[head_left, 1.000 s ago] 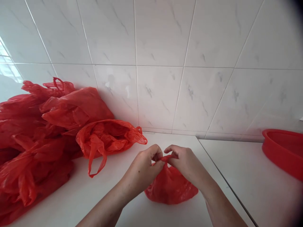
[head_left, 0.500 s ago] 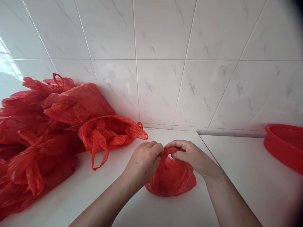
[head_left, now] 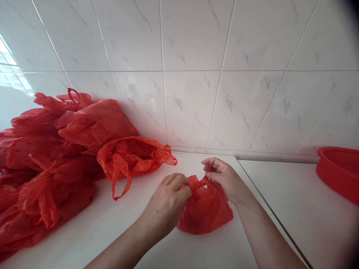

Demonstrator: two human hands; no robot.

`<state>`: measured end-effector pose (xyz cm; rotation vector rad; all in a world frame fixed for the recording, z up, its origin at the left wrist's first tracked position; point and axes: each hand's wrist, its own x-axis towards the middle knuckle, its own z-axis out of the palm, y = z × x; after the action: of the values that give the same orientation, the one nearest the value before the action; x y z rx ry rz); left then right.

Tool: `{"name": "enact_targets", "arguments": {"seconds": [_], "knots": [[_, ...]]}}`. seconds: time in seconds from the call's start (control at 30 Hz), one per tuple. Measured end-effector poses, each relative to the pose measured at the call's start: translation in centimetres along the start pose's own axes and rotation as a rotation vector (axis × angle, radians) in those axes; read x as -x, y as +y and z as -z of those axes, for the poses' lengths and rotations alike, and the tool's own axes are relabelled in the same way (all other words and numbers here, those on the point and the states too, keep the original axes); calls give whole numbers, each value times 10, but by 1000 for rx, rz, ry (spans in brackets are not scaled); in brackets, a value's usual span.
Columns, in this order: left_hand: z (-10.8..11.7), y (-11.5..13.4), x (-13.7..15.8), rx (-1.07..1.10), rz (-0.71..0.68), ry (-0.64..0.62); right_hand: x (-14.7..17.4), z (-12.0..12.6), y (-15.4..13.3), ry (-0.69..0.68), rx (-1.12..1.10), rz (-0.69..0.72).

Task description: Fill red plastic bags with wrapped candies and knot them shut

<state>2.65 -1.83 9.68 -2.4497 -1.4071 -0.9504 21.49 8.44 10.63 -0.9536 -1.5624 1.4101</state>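
A small red plastic bag sits bunched on the white tabletop, its upper part gathered between my two hands. My left hand is closed on the bag's left top edge, fingers pinched together. On the other side, my right hand grips a strip of the bag's top between thumb and fingers. A small gap shows in the plastic between the hands. Whatever the bag holds is hidden. Left of my hands lies another red plastic bag, its mouth spread and one handle loop hanging toward me.
A large heap of red plastic bags fills the left side against the wall. At the far right stands a red plastic basin. A seam runs between two white surfaces. White marbled tiles rise behind.
My hands have moved apart, the left one slightly down and the right one slightly up, drawing the bag's top outward. The view has shifted a little.
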Motion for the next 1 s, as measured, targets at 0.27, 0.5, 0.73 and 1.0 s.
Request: {"name": "enact_targets", "arguments": {"seconds": [0.27, 0.5, 0.73, 1.0], "knots": [[44, 16, 42, 450, 307, -513, -37, 48, 73, 359, 384, -81], [28, 20, 13, 615, 348, -256, -35, 65, 94, 299, 267, -210], [-37, 21, 0, 228, 216, -371, -35, 74, 115, 396, 238, -294], [48, 2, 44, 144, 403, -271, -40, 80, 120, 394, 355, -375]]}}
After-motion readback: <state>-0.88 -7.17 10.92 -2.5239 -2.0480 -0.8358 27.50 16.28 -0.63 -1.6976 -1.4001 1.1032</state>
